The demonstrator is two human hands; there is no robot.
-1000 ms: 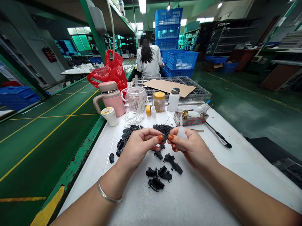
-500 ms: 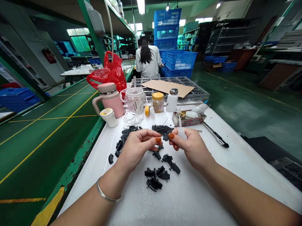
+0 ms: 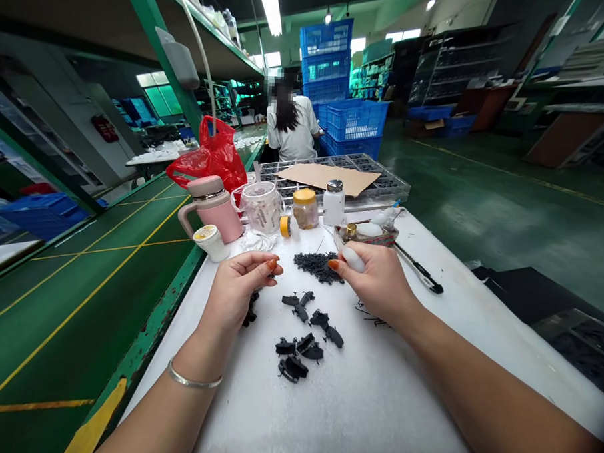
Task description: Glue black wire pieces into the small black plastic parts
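Note:
My left hand (image 3: 242, 280) is pinched, thumb against fingertips, above a heap of black curved plastic parts (image 3: 251, 310) that it partly hides. Whatever is between those fingertips is hidden or too small to name. In my right hand (image 3: 372, 276) is a small white squeeze bottle (image 3: 353, 259), gripped in the curled fingers. The right fingertips are beside a pile of tiny black pieces (image 3: 316, 264). Several more black curved parts (image 3: 293, 368) lie in small groups on the white tabletop (image 3: 374, 396) between my forearms. Thin black bits (image 3: 371, 315) lie under the right hand.
Along the back stand a pink mug (image 3: 222, 216), a clear plastic tub (image 3: 261, 208), a yellow-lidded jar (image 3: 305, 210) and a white bottle (image 3: 334, 204). A small box (image 3: 389, 237) and a black-handled tool (image 3: 424, 275) are at right. Beyond, a person (image 3: 291, 126) sits near blue crates (image 3: 356, 122).
My hands have moved apart. The left has gone left over the heap of black parts; the right keeps the squeeze bottle, now tipped differently. The view has shifted slightly.

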